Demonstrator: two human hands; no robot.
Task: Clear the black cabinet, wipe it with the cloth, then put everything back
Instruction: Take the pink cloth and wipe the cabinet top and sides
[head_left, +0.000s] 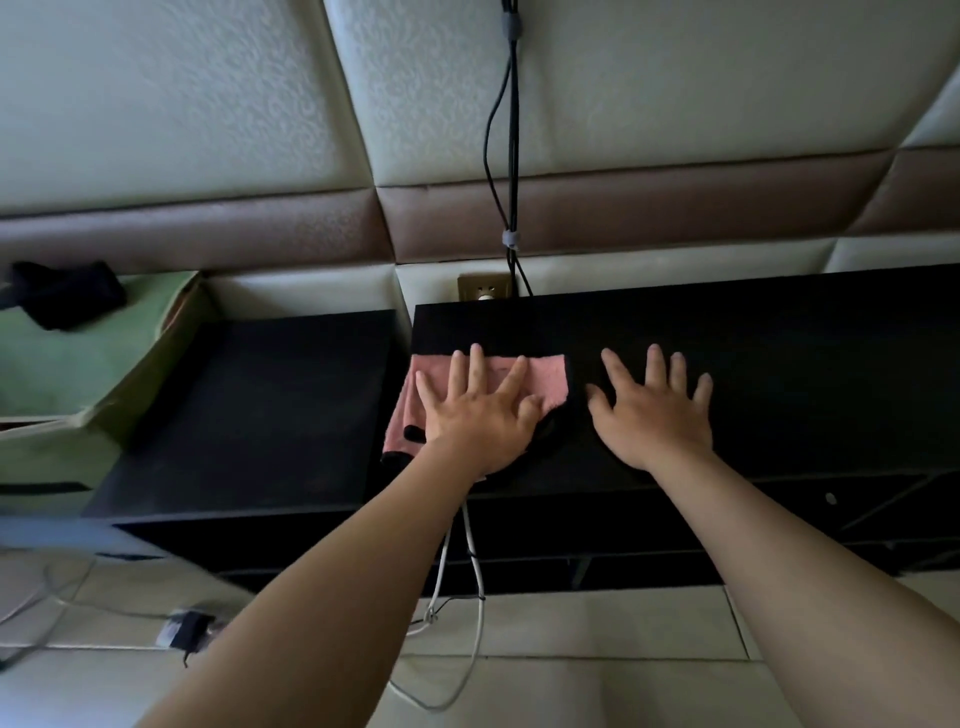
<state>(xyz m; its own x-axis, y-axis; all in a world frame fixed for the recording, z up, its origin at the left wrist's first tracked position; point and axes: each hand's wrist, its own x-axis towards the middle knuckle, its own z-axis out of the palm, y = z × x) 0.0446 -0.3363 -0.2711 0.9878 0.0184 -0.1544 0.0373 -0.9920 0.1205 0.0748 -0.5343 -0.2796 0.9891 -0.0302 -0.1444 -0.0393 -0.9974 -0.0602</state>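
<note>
**Cloth on cabinet top, both hands flat**

Black cabinet (779, 364) – long, matte, dark top, running along the far wall from centre to the right. The cloth (543, 376) is pink with a dark trim along its edges. It lies at the left end of the cabinet top, and its left part hangs crumpled over that end.

Left hand (480, 415): palm down on the cloth, fingers straight and spread wide, pressing rather than gripping. Right hand (654, 410): palm down on the cabinet top just right of the cloth, fingers also wide and straight, holding nothing. Thumb sits near the cloth's right edge; contact unclear. Both forearms reach in from the near edge, roughly parallel.

Left of the cabinet is a lower black unit (260, 405), then a green fabric box (78, 374) with a black item (62, 293) on top.

Hard to read:
- Cabinet's right end is cut off by the frame edge.
- Its front below the top is in deep shadow – contents not readable.
- Middle of the cloth is hidden under the left palm.
- Wall socket (483, 288) is half hidden behind the cabinet's far edge; black cables (511, 130) drop down the wall to it.
</note>
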